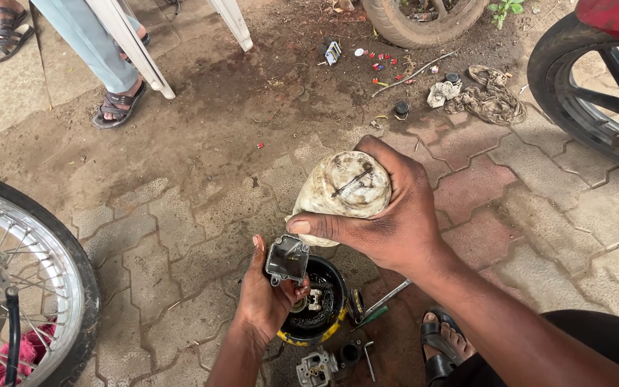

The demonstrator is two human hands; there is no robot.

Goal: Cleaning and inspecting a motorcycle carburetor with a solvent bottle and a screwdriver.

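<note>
My right hand point(388, 215) grips a dirty whitish plastic bottle point(342, 190), tipped so its base faces the camera and its mouth points down. My left hand point(266, 297) holds a small grey metal part point(287, 259), like a carburettor bowl, just below the bottle's mouth. Both are above a round black container with a yellow rim point(327, 322), which holds dark liquid and small metal parts.
A carburettor body point(317, 367) and a screwdriver point(380, 304) lie near my sandalled foot point(442, 351). A spoked wheel point(23, 279) stands at left, a motorcycle tyre point(574, 93) at right. A standing person's sandalled feet point(116, 107), rags point(492, 100) and small litter lie beyond.
</note>
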